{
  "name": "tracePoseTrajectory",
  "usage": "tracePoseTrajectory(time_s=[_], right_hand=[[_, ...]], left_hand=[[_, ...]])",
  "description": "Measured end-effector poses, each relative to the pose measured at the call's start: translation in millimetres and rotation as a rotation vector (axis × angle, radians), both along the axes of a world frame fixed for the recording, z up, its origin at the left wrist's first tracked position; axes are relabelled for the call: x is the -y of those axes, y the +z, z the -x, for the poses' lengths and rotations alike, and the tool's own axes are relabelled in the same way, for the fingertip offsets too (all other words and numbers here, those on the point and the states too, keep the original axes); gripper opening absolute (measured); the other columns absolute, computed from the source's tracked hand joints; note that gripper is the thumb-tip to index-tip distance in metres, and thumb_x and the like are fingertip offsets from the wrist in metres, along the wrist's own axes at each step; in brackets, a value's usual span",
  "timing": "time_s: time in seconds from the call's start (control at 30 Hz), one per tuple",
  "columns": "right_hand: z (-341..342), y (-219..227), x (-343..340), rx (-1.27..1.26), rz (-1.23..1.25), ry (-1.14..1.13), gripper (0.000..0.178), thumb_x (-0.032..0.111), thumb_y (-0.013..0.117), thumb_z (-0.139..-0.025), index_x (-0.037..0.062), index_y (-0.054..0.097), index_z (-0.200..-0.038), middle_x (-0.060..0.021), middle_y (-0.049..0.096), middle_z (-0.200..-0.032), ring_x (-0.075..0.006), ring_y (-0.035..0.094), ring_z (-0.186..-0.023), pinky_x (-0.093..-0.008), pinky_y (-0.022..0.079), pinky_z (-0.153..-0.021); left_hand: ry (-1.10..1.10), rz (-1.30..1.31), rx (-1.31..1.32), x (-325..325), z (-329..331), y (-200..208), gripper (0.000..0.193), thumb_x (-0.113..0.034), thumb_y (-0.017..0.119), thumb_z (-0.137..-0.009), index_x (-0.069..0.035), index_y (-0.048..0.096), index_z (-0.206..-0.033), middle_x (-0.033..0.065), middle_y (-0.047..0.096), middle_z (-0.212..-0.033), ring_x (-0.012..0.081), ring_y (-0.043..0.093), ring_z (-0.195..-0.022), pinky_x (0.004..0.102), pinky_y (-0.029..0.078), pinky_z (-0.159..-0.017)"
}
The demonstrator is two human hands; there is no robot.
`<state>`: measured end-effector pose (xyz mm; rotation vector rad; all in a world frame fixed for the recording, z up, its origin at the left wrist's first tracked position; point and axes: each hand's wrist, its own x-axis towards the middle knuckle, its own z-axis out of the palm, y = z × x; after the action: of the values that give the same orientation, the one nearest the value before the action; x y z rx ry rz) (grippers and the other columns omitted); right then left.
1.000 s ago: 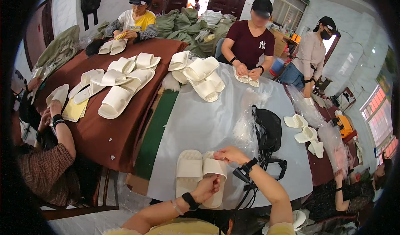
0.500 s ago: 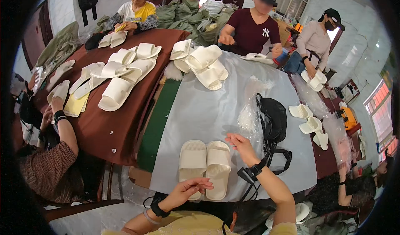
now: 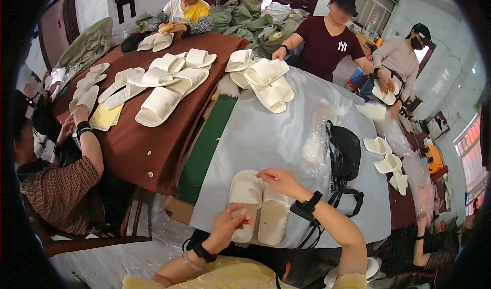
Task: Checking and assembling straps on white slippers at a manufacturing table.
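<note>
A pair of cream slide slippers lies side by side at the near edge of the grey-covered table, toes away from me: the left slipper (image 3: 246, 186) and the right slipper (image 3: 272, 222). My left hand (image 3: 230, 226) hovers at the left slipper with its fingers apart, nothing visible in them. My right hand (image 3: 280, 181) reaches over the toe part of the right slipper and hides much of its strap. Its fingers are stretched out and loosely bent, the tips near the gap between the two slippers, with no object showing in them.
Stacked slippers (image 3: 268, 79) stand at the far side. A black waist bag (image 3: 343, 153) and clear plastic bags (image 3: 318, 148) lie to my right, with more slippers (image 3: 389, 162) beyond. On the left, a brown-covered table (image 3: 169, 153) bears many slippers. Several co-workers sit around.
My right hand has moved left over the slippers. Across the table, the co-worker in maroon has one hand at the stacked slippers and the other stretched right; a blurred white slipper has moved right.
</note>
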<state>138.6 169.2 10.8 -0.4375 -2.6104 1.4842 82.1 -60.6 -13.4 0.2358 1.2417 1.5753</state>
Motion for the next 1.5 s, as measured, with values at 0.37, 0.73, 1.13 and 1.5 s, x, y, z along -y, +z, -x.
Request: tracePoseTrajectory(time_s=[0.37, 0.73, 1.13, 1.5], right_hand=[[47.3, -40.3, -5.4, 0.232, -0.039, 0.183, 0.028, 0.025, 0.043, -0.092, 0.0027, 0.06, -0.091, -0.0062, 0.063, -0.09, -0.0137, 0.057, -0.084, -0.0271, 0.044, -0.078], [45.4, -38.9, -7.3, 0.356, 0.141, 0.225, 0.028, 0.028, 0.047, -0.089, 0.005, 0.061, -0.094, -0.0028, 0.061, -0.088, -0.0133, 0.052, -0.084, -0.0264, 0.041, -0.078], [37.1, -35.1, -7.7, 0.383, 0.339, 0.248, 0.026, 0.028, 0.047, -0.09, 0.0067, 0.06, -0.094, 0.0025, 0.057, -0.089, -0.0085, 0.049, -0.085, -0.0226, 0.039, -0.079], [39.4, -42.6, -9.4, 0.378, 0.373, 0.305, 0.027, 0.03, 0.047, -0.09, 0.0069, 0.061, -0.094, -0.0006, 0.059, -0.095, -0.0122, 0.05, -0.093, -0.0243, 0.036, -0.086]], left_hand=[[0.221, -0.077, 0.272, -29.5, -2.7, -36.0, 0.019, -0.017, 0.045, -0.093, 0.0, 0.049, -0.1, 0.0055, 0.057, -0.091, 0.0134, 0.058, -0.082, 0.0242, 0.045, -0.068], [0.323, -0.2, 0.025, -31.5, -15.1, -44.6, 0.022, -0.007, 0.038, -0.093, 0.005, 0.042, -0.11, 0.0133, 0.055, -0.103, 0.0189, 0.057, -0.095, 0.0305, 0.047, -0.086], [0.261, 0.016, 0.174, -36.8, -4.4, -34.1, 0.022, -0.003, 0.046, -0.088, 0.005, 0.048, -0.108, 0.013, 0.059, -0.097, 0.0226, 0.061, -0.087, 0.0309, 0.052, -0.078], [0.256, -0.036, 0.283, -38.7, -4.2, -43.1, 0.023, -0.005, 0.044, -0.089, 0.003, 0.044, -0.11, 0.0129, 0.056, -0.099, 0.0227, 0.059, -0.088, 0.033, 0.05, -0.082]])
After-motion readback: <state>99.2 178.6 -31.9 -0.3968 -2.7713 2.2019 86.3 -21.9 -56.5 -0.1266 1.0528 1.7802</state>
